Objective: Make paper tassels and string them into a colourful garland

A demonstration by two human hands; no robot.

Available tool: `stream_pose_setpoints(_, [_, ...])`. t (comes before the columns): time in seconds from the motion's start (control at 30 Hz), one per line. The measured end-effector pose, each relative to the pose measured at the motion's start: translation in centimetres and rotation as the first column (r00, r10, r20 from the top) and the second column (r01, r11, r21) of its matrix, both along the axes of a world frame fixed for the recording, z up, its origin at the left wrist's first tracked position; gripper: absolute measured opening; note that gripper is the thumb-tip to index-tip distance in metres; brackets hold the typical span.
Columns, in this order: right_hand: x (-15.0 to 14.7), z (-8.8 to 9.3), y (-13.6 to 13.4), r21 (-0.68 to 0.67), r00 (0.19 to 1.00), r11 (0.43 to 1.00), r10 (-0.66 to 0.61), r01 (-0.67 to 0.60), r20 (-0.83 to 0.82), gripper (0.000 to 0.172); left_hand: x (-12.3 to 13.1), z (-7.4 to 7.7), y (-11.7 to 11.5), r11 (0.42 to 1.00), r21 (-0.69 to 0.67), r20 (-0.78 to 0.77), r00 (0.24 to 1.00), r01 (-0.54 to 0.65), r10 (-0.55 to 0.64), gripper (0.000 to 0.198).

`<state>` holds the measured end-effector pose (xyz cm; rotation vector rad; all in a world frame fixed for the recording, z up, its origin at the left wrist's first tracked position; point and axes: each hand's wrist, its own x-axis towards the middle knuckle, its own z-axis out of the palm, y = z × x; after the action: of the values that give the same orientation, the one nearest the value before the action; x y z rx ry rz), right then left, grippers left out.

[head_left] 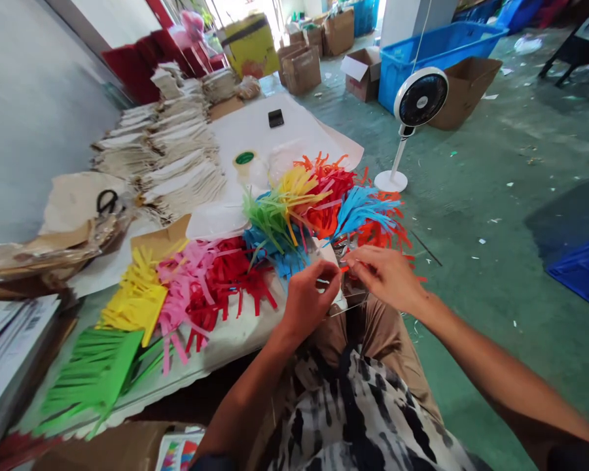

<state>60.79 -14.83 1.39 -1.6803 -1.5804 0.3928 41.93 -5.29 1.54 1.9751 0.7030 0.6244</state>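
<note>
My left hand (310,294) is at the table's near edge, thumb and fingertips brought together in a pinch; what they hold is too small to make out. Close to its right, my right hand (390,278) pinches a small orange paper strip (344,268). Beyond both hands lies a heap of fringed paper tassels: blue (368,210), red-orange (324,219), yellow (297,190) and green (267,219). To the left, fringed paper bundles run along the edge: dark red (216,281), pink (184,268), yellow (137,294) and green (95,366).
Stacks of pale sheets (181,163) cover the table's far left. A tape roll (244,160) and a black box-like object (275,118) lie on the white surface. Black-handled scissors (108,201) rest at left. A white fan (421,98) stands beyond the table, near a blue crate (390,75).
</note>
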Motion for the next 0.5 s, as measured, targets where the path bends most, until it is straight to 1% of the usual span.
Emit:
stream_pose_setpoints(0.07, [-1.1, -0.4, -0.4, -0.002, 0.994, 0.999, -0.04, 0.04, -0.099, 0.031, 0.8, 0.1, 0.0, 0.985, -0.171, 0.138, 0.989, -0.034, 0.058, 0.011])
stream_pose_setpoints(0.13, [-1.8, -0.8, -0.4, 0.024, 0.978, 0.992, -0.119, 0.125, -0.17, 0.032, 1.7, 0.1, -0.1, 0.948, -0.319, 0.254, 0.961, -0.021, 0.106, 0.02])
stream_pose_setpoints(0.23, [-2.4, -1.2, -0.1, 0.07, 0.947, 0.973, -0.196, 0.22, -0.256, 0.03, 2.9, 0.0, -0.4, 0.883, -0.47, 0.365, 0.915, 0.02, 0.174, 0.037])
stream_pose_setpoints(0.33, [-2.9, -1.4, 0.2, 0.085, 0.909, 0.952, -0.25, 0.293, -0.335, 0.029, 3.6, -0.3, -0.4, 0.809, -0.588, 0.392, 0.881, 0.019, 0.264, 0.048])
stream_pose_setpoints(0.4, [-3.2, -1.4, 0.2, 0.094, 0.902, 0.946, -0.261, 0.31, -0.345, 0.029, 3.8, -0.5, -0.3, 0.768, -0.64, 0.375, 0.879, 0.015, 0.296, 0.045])
stream_pose_setpoints(0.5, [-3.5, -1.4, 0.2, 0.096, 0.911, 0.95, -0.252, 0.298, -0.326, 0.03, 3.8, -0.6, -0.2, 0.749, -0.663, 0.34, 0.89, -0.003, 0.304, 0.038])
